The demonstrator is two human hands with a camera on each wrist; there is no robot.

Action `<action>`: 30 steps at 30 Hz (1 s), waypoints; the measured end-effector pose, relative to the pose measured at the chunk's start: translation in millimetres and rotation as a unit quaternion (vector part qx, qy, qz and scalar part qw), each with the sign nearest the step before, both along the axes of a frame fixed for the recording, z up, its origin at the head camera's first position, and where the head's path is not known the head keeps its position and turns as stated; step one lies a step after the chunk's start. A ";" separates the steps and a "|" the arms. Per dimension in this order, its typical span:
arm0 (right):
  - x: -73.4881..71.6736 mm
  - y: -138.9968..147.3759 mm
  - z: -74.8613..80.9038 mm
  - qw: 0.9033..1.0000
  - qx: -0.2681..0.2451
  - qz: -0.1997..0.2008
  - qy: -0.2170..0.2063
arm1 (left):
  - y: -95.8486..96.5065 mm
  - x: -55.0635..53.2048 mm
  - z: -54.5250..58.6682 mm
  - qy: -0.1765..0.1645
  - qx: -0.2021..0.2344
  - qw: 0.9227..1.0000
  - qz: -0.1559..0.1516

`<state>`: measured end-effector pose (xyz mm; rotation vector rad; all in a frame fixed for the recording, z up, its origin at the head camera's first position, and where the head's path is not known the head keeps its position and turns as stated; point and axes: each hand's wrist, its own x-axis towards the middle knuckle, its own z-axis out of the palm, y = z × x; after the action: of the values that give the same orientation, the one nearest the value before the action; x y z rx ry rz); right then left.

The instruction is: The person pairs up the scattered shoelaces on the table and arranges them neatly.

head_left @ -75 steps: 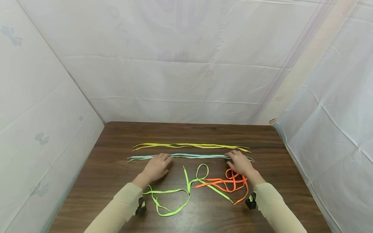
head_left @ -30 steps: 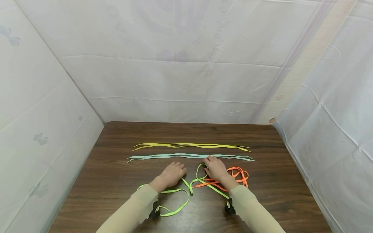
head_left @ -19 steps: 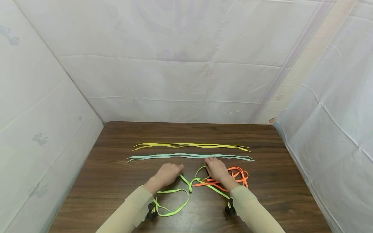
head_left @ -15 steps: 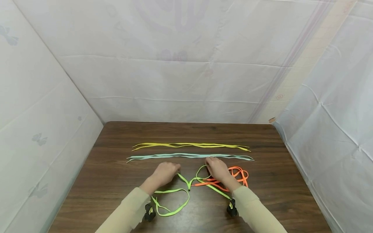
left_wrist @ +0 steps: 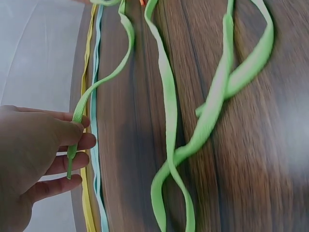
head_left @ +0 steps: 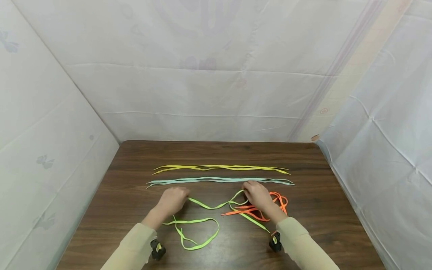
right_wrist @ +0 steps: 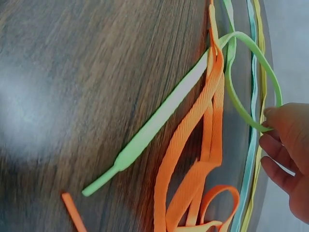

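Change: the left hand (head_left: 173, 200) has moved left, and the sharp bend in the held green lace (right_wrist: 162, 113) has eased into a shallow curve.
Meaning: that stretch seems straighter and now lies apart from the second green lace (left_wrist: 169, 87); a loop remains.
Left grip: narrow, pinching the lace near its tip.
Right grip: right hand (head_left: 258, 195) narrow, pinching the loop.
Held lace: over mid-counter (head_left: 118, 232), its tail crossing the orange lace (right_wrist: 217, 125), nearer than the pale-blue laces (left_wrist: 94, 111).

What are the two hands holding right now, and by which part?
A green lace: the left hand pinches it close to one end, and the right hand pinches it where it curves into a loop.
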<state>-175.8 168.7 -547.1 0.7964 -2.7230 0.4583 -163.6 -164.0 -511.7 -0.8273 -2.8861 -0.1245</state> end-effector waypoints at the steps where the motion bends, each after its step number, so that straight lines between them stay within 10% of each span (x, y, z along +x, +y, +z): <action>1: 0.0 1.2 0.4 1.000 0.001 -0.001 -0.001 | -3.8 0.3 -0.1 -0.002 0.003 1.000 0.005; 30: -0.6 33.5 7.9 0.997 -0.026 -0.061 -0.032 | -61.1 10.1 5.8 -0.029 0.023 0.995 0.092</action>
<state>-176.4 202.2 -539.3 0.6092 -2.7866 0.5343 -153.5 -225.1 -505.9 -0.5554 -2.9837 -0.1991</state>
